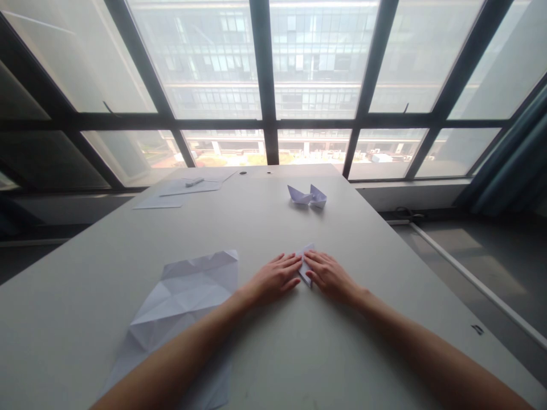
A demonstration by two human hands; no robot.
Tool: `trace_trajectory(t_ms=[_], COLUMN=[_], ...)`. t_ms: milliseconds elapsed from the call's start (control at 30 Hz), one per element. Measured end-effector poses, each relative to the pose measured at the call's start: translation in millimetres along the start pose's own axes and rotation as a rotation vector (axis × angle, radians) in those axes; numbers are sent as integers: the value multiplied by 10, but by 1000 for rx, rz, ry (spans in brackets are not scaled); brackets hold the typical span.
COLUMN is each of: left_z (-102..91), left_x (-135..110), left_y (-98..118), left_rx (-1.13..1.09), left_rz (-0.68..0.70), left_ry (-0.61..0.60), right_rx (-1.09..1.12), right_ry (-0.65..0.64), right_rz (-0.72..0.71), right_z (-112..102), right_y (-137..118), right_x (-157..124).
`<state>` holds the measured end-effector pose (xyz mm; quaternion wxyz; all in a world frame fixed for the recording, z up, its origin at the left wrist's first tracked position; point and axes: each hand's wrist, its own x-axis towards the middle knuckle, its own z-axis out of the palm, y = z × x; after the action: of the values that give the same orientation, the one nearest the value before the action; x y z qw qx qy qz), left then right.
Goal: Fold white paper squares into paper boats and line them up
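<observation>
A small folded piece of white paper (306,266) lies on the white table, partly covered by my fingers. From the left, my left hand (277,277) rests flat on its edge with the fingers stretched out. My right hand (331,277) presses on the paper's other side, its fingers extended and lying flat. Beneath and beside my left forearm is a creased, unfolded sheet of paper (183,293), its lower part partly hidden by the arm.
Two folded paper boats (306,196) stand close together farther back on the table (239,228). At the far left are flat sheets of paper (171,196) with a small white object (195,182) on top. Large windows (316,57) rise behind the table.
</observation>
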<state>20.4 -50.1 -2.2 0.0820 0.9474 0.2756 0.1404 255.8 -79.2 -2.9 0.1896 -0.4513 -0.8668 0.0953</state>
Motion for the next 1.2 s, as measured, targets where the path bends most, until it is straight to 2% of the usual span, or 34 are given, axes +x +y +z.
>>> trace_trajectory(t_ms=[167,433,867,1200], left_z=[12,-23,-87,-50], left_x=[0,0,12,8], left_y=[-25,0,69,45], left_rx=[-10,-83,-123,-111], left_rz=[-21,-5,-3,-8], left_ry=[-25,31,79,89], right_rx=[-54,-87,-65,-56], right_ry=[-100,-28,-66,-97], right_rz=[69,281,264,229], right_z=[-4,61,76,20], right_y=[-18,26,53,12], right_x=[-1,13,25,6])
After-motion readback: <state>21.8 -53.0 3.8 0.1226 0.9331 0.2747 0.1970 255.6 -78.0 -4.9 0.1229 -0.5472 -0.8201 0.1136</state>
